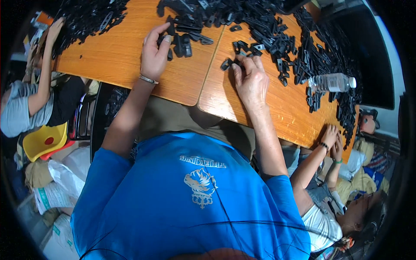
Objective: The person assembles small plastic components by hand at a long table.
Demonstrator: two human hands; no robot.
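My left hand (154,53) is over the wooden table, its thumb and forefinger closed at a black plastic part (170,27). Right beside its fingertips lie a few more black parts (186,46), some overlapping. My right hand (254,82) rests further right, past the seam in the tabletop. Its fingers curl down among small black plastic pieces (242,47), and the fingertips are partly hidden, so what they grip does not show. Close to the right thumb sits a single black piece (226,64).
Heaped black parts (260,26) run along the far side and right of the table (108,56). A clear plastic bottle (333,82) lies on the right heap. Other people's hands reach the table at far left (55,30) and right (330,138). A yellow chair (45,143) stands left.
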